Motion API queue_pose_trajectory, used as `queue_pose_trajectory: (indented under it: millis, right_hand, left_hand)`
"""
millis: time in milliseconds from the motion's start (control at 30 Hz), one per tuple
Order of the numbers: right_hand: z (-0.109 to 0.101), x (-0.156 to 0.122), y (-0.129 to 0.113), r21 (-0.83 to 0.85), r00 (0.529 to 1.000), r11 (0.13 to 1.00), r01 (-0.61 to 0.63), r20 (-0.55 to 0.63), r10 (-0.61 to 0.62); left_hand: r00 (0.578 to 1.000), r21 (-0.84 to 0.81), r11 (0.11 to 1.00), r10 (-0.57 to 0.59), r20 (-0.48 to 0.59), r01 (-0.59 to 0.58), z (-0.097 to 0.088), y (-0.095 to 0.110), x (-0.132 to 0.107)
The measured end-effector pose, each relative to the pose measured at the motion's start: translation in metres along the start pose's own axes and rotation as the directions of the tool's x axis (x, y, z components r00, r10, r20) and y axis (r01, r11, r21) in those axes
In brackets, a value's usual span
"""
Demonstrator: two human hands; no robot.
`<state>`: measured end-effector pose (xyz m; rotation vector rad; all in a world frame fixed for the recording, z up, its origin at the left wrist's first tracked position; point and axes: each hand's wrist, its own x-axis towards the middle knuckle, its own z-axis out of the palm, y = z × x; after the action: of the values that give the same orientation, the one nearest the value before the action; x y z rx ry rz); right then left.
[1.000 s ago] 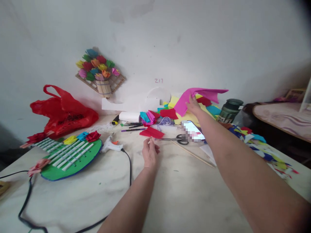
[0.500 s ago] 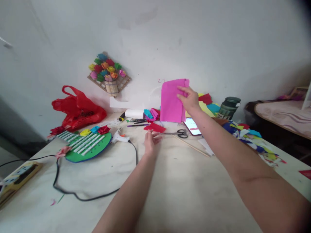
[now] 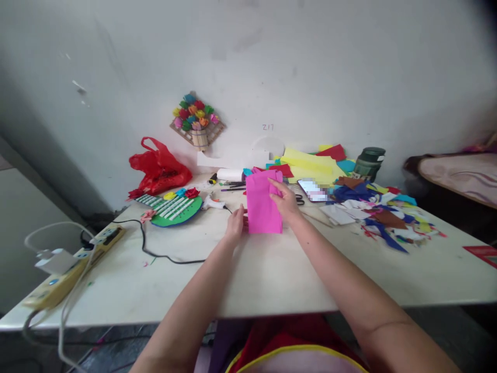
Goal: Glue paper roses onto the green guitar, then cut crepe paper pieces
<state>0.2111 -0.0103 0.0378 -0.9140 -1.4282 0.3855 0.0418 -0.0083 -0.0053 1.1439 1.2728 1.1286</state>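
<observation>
A folded sheet of bright pink crepe paper (image 3: 264, 204) is held up over the middle of the table. My right hand (image 3: 285, 199) grips it by its right edge, with thumb and fingers closed on it. At the paper's left edge is my left hand (image 3: 235, 224), its thumb up and apart from the sheet. The left fingers reach toward or behind the edge, and their tips are partly hidden. Behind the paper, the scissors (image 3: 298, 199) show only by their black handles.
Left are a green board (image 3: 174, 220) with white strips and paper flowers, a glue gun (image 3: 213, 203), a red bag (image 3: 163, 168) and a power strip (image 3: 58, 285). Right are a phone (image 3: 310, 190), yellow paper (image 3: 306, 166), paper scraps (image 3: 384, 220) and a dark green bottle (image 3: 368, 163).
My right hand has brought the pink paper down and nearer. My left hand has moved from beside the red scrap to the paper's left edge. The view has tilted down and shifted left.
</observation>
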Motion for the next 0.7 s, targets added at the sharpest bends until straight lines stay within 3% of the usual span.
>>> queue_pose_trajectory:
  millis: [67, 167, 233, 300, 433, 500, 567, 700]
  right_hand:
    - [0.001, -0.01, 0.0, 0.037, 0.998, 0.998, -0.06, 0.01, 0.059]
    - [0.001, -0.023, -0.002, 0.026, 0.987, 0.988, -0.154, 0.049, 0.152]
    - [0.0, -0.03, -0.001, -0.022, 0.975, 0.978, -0.207, 0.078, 0.208]
    - [0.0, -0.035, 0.001, -0.077, 0.951, 0.956, -0.283, 0.107, 0.29]
    - [0.002, -0.038, 0.008, -0.374, 0.825, 0.822, -0.429, 0.208, 0.525]
    - [0.001, -0.038, 0.005, -0.612, 0.775, 0.729, -0.306, 0.284, 0.564]
    - [0.0, -0.035, -0.006, -0.771, 0.763, 0.632, -0.075, 0.364, 0.535]
    - [0.0, -0.03, -0.036, -0.9, 0.77, 0.399, 0.176, 0.378, 0.514]
  left_hand:
    - [0.979, 0.274, 0.959, 0.126, -0.161, -0.078, -0.01, -0.001, -0.005]
    - [0.885, 0.466, 0.87, 0.335, -0.324, -0.158, -0.021, -0.001, -0.009]
    - [0.833, 0.424, 0.88, 0.391, -0.39, -0.215, -0.026, 0.0, -0.011]
    - [0.805, 0.322, 0.914, 0.378, -0.458, -0.246, -0.032, 0.003, -0.012]
    - [0.766, 0.096, 0.975, 0.217, -0.606, -0.201, -0.051, 0.008, -0.011]
    - [0.754, -0.096, 0.983, 0.055, -0.654, -0.155, -0.063, 0.009, -0.008]
    - [0.742, -0.272, 0.953, -0.087, -0.665, -0.132, -0.074, 0.008, -0.004]
    - [0.69, -0.407, 0.905, -0.213, -0.691, -0.128, -0.097, 0.008, 0.002]
